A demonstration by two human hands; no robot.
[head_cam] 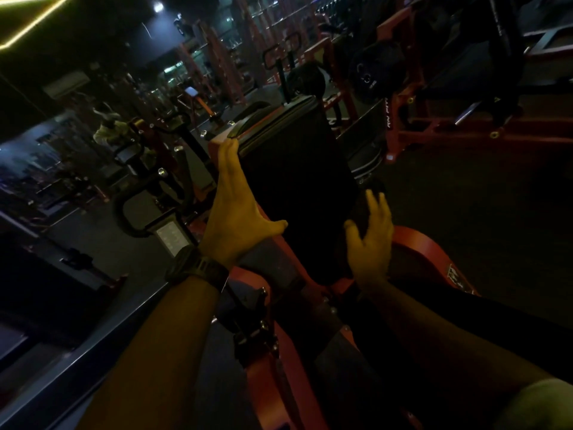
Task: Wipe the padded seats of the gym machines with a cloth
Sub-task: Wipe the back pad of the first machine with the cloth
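A long black padded seat on an orange machine frame runs away from me in the middle of the view. My left hand, with a watch at the wrist, lies flat with straight fingers along the pad's left edge, thumb resting on the pad's near end. My right hand is at the pad's right edge, fingers spread and straight. A dark shape sits under its fingertips; it is too dark to tell whether this is the cloth.
The gym is very dim. A cardio machine with a curved handle and console stands close on the left. Orange racks with black weight plates fill the back right. A person is far off on the left. Dark floor lies to the right.
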